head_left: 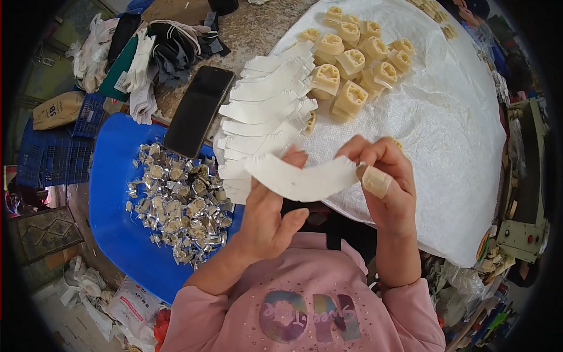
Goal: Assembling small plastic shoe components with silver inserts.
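At the near-left edge of the sheet (434,152), the right hand (397,196) pinches a strip (302,180) by its end; the left hand (264,220), thumb spread, lies unclenched beneath.

"What is the right hand (396,196) doing?"
"It is pinching one end of a curved white strip (302,180), which is crossing in front of the left hand (264,223)"
"And nearby?"
"More strips (264,105) are lying beside a black phone (199,111)"

Phone (199,111) left of strip stack (258,111); blocks (352,62) right, on sheet (440,146).
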Action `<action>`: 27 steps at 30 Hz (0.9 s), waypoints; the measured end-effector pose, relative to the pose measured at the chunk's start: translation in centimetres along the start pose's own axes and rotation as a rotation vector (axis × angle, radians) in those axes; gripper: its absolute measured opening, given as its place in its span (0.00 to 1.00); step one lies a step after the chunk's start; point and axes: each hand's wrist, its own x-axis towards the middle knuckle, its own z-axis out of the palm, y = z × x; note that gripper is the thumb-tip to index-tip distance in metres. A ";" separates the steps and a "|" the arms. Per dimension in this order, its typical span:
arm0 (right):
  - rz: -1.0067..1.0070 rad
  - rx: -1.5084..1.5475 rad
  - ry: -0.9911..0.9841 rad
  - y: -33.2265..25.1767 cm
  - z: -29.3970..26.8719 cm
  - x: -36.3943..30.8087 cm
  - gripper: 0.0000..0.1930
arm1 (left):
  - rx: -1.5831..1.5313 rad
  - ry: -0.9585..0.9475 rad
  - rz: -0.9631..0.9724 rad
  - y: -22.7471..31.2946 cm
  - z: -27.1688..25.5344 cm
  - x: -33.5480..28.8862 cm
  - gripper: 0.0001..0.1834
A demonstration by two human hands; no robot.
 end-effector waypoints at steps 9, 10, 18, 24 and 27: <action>-0.123 -1.271 0.240 2.0 -4.3 -1.9 0.18 | -1.331 0.310 -0.710 0.4 2.4 1.2 0.20; -0.118 -1.282 0.258 2.2 -3.9 -1.9 0.18 | -1.370 0.357 -0.720 0.3 2.5 1.4 0.18; -0.099 -1.436 0.216 1.3 -3.9 -4.4 0.17 | -1.447 0.256 -0.726 -0.3 3.0 1.8 0.19; 0.022 -1.537 0.055 -1.4 -4.1 -6.1 0.17 | -1.442 0.199 -0.726 1.1 3.5 2.6 0.22; 0.013 -1.448 0.091 -0.4 -3.9 -6.1 0.16 | -1.472 0.107 -0.753 1.4 3.8 2.6 0.24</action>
